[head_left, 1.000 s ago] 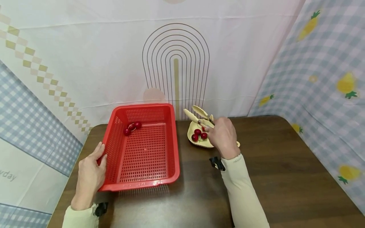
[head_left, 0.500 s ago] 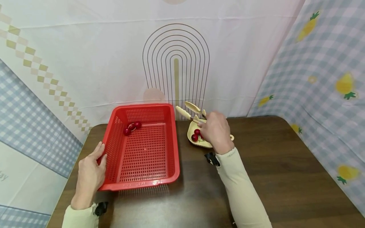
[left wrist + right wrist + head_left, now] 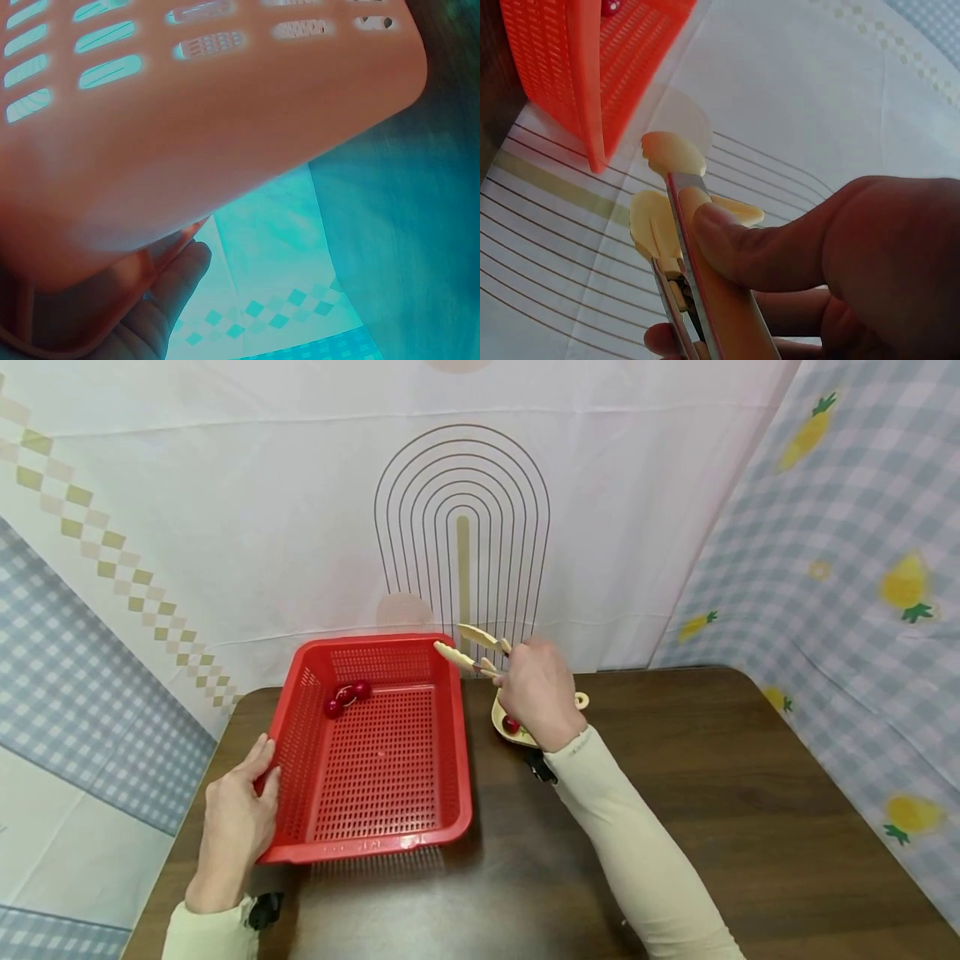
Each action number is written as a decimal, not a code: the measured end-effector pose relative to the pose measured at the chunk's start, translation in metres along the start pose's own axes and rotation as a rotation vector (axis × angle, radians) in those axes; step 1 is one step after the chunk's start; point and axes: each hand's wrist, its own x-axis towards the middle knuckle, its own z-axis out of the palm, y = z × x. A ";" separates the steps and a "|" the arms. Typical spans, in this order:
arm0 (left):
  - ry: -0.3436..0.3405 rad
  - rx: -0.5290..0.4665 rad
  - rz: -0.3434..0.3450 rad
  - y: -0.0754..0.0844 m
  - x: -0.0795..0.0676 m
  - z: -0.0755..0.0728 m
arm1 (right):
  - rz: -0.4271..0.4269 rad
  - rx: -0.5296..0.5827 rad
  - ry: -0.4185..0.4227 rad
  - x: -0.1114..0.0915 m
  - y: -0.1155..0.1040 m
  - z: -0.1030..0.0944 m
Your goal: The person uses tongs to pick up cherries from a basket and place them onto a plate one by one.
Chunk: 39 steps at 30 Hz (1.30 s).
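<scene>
While L grip [image 3: 238, 810] clasps red basket [image 3: 367, 845] on L, R grip [image 3: 540, 692] pinches yellow tongs [image 3: 461, 657], tips [image 3: 673, 154] apart, jutting L.

A red rectangular perforated plastic basket [image 3: 378, 768] sits left of centre, the left hand [image 3: 238, 810] gripping its left rim; three glossy dark-red cherries [image 3: 346, 695] cluster in its upper-left corner. The right hand [image 3: 542, 693] holds pale-yellow scalloped tongs [image 3: 454, 654], tips parted, pointing left at the basket's upper-right corner. Beneath, a pale-yellow shallow dish [image 3: 498, 713], partly hidden, shows one dark-red cherry [image 3: 511, 724].
</scene>
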 end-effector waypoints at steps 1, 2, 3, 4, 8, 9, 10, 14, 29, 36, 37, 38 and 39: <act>-0.001 0.000 -0.001 0.000 0.000 0.000 | -0.011 -0.016 -0.001 0.001 -0.002 0.001; -0.002 0.001 -0.002 0.000 0.000 0.000 | -0.020 -0.024 -0.006 0.003 -0.004 0.001; -0.002 0.001 -0.004 0.000 0.000 0.000 | -0.030 -0.037 -0.012 0.004 -0.006 0.002; -0.002 0.000 -0.005 0.001 0.000 0.000 | -0.040 -0.049 -0.017 0.005 -0.008 0.003; -0.005 -0.003 -0.009 0.001 0.000 0.000 | -0.080 -0.086 -0.032 0.010 -0.016 0.005; -0.005 -0.004 -0.008 0.001 0.000 0.000 | -0.089 -0.096 -0.034 0.011 -0.019 0.006; -0.005 -0.004 -0.007 0.001 0.000 0.000 | -0.097 -0.103 -0.035 0.012 -0.021 0.007; -0.008 -0.004 -0.015 0.001 0.000 0.000 | -0.131 -0.109 -0.033 0.016 -0.030 0.010; -0.001 -0.006 0.003 0.000 0.000 0.000 | -0.295 -0.258 -0.052 0.027 -0.056 0.025; 0.007 -0.002 0.004 0.001 0.001 0.000 | -0.324 -0.285 -0.068 0.029 -0.065 0.036; 0.005 0.000 0.001 0.001 0.001 0.000 | -0.330 -0.290 -0.067 0.030 -0.067 0.037; 0.003 0.001 -0.001 0.000 0.001 0.000 | -0.337 -0.296 -0.067 0.030 -0.068 0.039; 0.001 0.003 -0.002 0.000 0.001 0.000 | -0.341 -0.296 -0.072 0.031 -0.069 0.040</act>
